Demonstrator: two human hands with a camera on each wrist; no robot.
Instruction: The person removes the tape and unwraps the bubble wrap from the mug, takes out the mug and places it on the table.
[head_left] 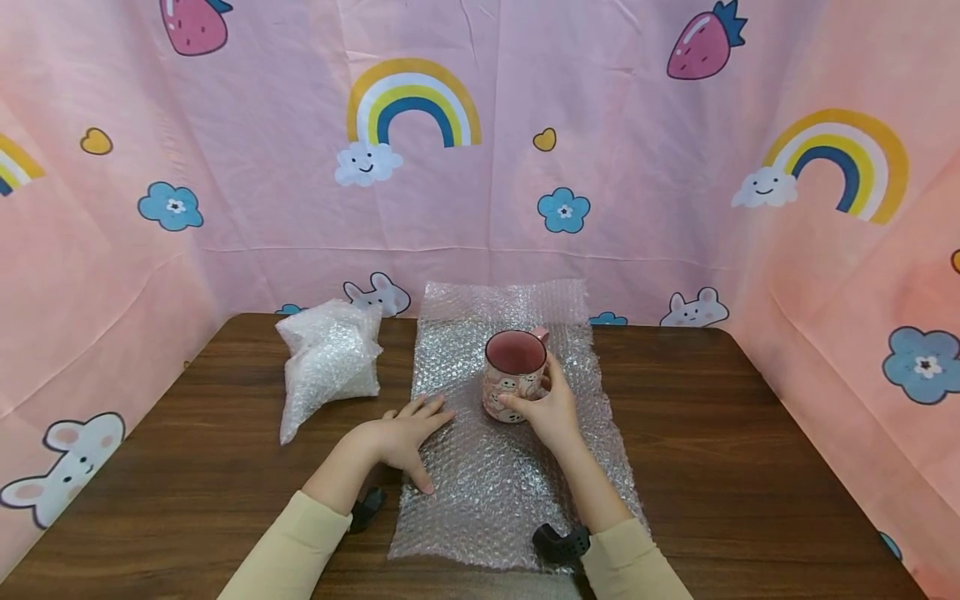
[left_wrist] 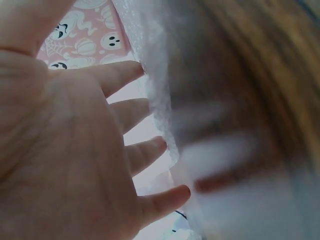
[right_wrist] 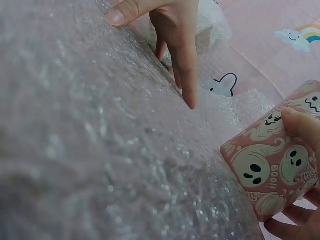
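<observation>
A pink mug [head_left: 504,392] with ghost pictures and a dark rim stands upright on a sheet of bubble wrap [head_left: 480,492]. My right hand [head_left: 551,408] grips the mug from its right side, thumb across the front and fingers behind. In the right wrist view the ghost mug [right_wrist: 270,165] has its base at the bubble wrap. My left hand [head_left: 401,437] rests with spread fingers on the left edge of the sheet. The left wrist view shows the left palm [left_wrist: 70,150] with its fingertips at the wrap's edge, and part of the mug [left_wrist: 87,37] beyond.
A bundle wrapped in bubble wrap [head_left: 330,362] lies on the brown wooden table [head_left: 742,467] at the back left. The sheet's far end runs up against the pink patterned cloth [head_left: 510,167] behind the table. More cloth hangs at both sides.
</observation>
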